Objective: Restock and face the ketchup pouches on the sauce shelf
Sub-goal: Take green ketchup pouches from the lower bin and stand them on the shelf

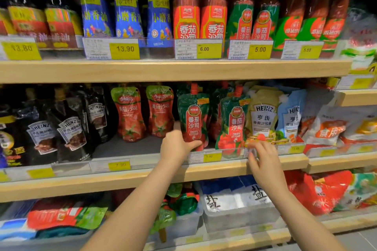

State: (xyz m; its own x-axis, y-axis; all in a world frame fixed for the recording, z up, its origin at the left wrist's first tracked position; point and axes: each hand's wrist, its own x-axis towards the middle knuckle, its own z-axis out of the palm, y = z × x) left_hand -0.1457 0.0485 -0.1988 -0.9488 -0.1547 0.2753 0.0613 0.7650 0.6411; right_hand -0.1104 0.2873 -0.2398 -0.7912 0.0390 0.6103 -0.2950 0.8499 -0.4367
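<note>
The green ketchup pouch [193, 120] you are handling stands upright at the front of the middle shelf [142, 177], red spout up and label facing you, and your left hand [176, 145] grips its lower left corner, thumb curled across the bottom of the front and fingers hidden behind it. Just to its right a second green pouch [232, 124] of the same kind stands tilted a little, close beside the first, with more green pouches behind the pair. Your right hand [263, 161] is at the clear price rail [212, 156] below that second pouch, fingers bent and fingertips at the rail's top edge; the blur there means you cannot tell whether it pinches anything. Left of your pouch, across a gap of bare shelf, stand two red tomato pouches [142, 112], then dark Heinz pouches [67, 126]. To the right sit yellow and blue Heinz dressing pouches [275, 116]. The shelf above carries red and green ketchup bottles [224, 12], and below you a clear bin [240, 216] holds salt bags.
</note>
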